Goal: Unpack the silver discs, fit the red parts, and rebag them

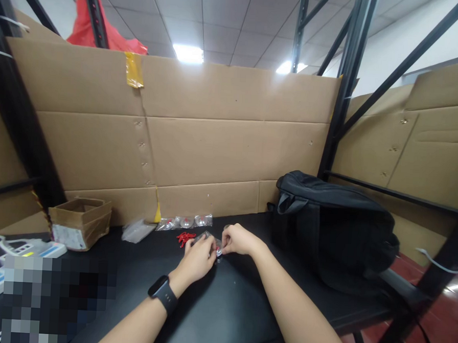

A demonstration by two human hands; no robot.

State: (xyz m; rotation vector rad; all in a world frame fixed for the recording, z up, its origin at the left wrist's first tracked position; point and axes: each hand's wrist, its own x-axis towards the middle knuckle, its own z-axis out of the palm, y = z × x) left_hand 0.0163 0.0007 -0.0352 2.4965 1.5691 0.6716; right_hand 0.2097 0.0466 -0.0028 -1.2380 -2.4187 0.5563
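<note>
Both my hands meet over the black table around a small see-through plastic bag [219, 253] that has something round and shiny with a bit of red inside. My left hand [199, 259], wearing a dark watch on the wrist, is closed with its fingertips on the bag's left side. Opposite it, my right hand [240, 239] pinches the bag's right edge. Just left of the bag lies a small heap of red cords [186, 238]. Behind that, several flat round items in see-through bags [185, 222] sit in a row along the cardboard wall. My fingers partly hide the bag.
A black backpack [334, 223] stands on the right of the black table [232, 315]. To the left are an open cardboard box [82, 220], a stack of plastic bags [137, 230] and white power strips [33, 248]. Cardboard panels [214, 150] and dark metal posts surround the table.
</note>
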